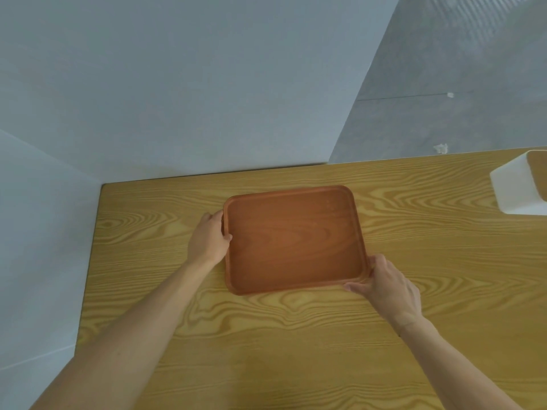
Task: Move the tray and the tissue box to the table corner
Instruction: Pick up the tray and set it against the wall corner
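Note:
A reddish-brown wooden tray [293, 238] with rounded corners lies flat on the light wooden table [296, 335], a short way in from the table's far left corner. My left hand [207, 238] grips the tray's left rim, thumb over the edge. My right hand [387, 287] holds the tray's near right corner. At the far right edge of the view stands the white tissue box [515, 187] with a wooden top, partly cut off by the frame.
The table's far left corner [103, 186] meets pale grey walls on the left and behind. To the right of the back wall a grey floor shows beyond the table's far edge.

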{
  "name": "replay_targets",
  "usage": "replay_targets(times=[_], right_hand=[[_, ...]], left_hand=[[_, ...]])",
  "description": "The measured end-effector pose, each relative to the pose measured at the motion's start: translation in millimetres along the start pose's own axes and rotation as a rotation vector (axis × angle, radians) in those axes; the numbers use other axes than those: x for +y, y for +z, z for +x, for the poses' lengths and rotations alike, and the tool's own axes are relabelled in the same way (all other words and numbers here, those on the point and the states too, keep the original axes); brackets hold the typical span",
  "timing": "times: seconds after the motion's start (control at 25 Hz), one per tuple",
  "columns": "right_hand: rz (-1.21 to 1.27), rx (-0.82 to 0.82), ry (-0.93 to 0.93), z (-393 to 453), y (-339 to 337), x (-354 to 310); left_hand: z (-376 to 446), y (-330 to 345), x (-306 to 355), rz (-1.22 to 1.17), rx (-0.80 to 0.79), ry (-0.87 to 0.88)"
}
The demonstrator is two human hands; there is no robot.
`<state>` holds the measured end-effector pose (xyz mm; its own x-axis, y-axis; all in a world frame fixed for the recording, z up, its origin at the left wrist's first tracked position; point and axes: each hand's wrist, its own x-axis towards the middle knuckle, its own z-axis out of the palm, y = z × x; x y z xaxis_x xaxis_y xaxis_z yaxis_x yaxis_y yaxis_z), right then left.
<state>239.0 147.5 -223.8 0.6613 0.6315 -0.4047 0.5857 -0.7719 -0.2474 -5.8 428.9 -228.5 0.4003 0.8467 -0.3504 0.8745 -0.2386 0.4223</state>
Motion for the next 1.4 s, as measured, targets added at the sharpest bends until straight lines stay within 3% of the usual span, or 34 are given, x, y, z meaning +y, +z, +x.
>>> replay_targets(times=[0.24,0.48,0.8,1.4], right_hand=[[0.039,0.056,-0.041,-7,12,6],[0.04,-0.032,-0.06,-7,21,17],[0.069,-0.012,-0.065,-4,26,19],[0.174,-0.033,-0.003,55,3,-11]], left_hand=[[-51,20,-15,0.155,0.093,0.099],[-98,45,-40,0.119,-0.053,0.125],[-93,47,-50,0.2,-0.099,0.145],[-31,25,-34,0.227,-0.156,0.0]])
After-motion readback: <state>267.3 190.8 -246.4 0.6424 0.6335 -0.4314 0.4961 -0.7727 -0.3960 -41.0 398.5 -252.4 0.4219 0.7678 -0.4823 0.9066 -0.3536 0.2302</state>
